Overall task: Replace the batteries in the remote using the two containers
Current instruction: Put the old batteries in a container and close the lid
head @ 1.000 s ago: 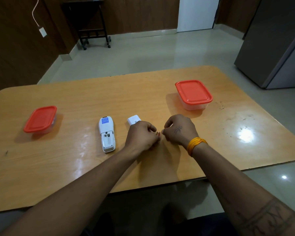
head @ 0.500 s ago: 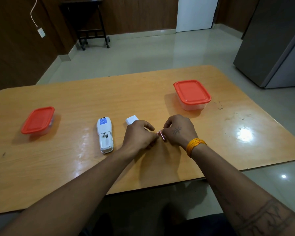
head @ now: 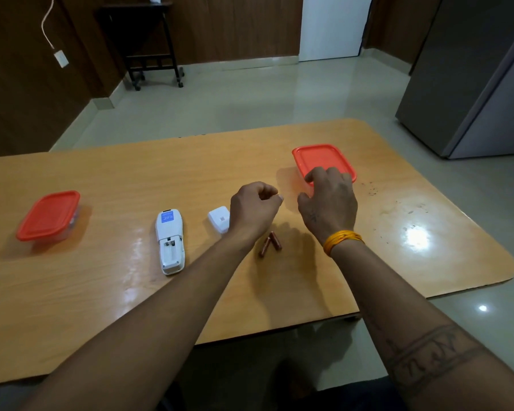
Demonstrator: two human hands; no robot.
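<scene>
Remote (head: 170, 242) lies face down on the table (head: 101, 185), left of centre, its battery bay uncovered and bare, the open end toward the person. Going by size: the table carries two clear containers with red lids, the right container (head: 321, 160) at the far right and the left container (head: 48, 215) well apart at the left edge (something sits inside it, too dim to make out). The right hand (head: 328, 203) hovers at the near edge of the right container's lid, fingers spread and curved, holding nothing, a yellow band (head: 341, 240) on that wrist. The left hand (head: 254, 209) hangs just beside it, fingers curled loosely in toward the palm; I cannot tell whether anything is pinched there. The white cover (head: 219, 218) of the remote rests between remote and left wrist, partly hidden by the hand. Two brownish batteries (head: 270, 243) lie on the table between the forearms, touching at one end in a narrow V.
</scene>
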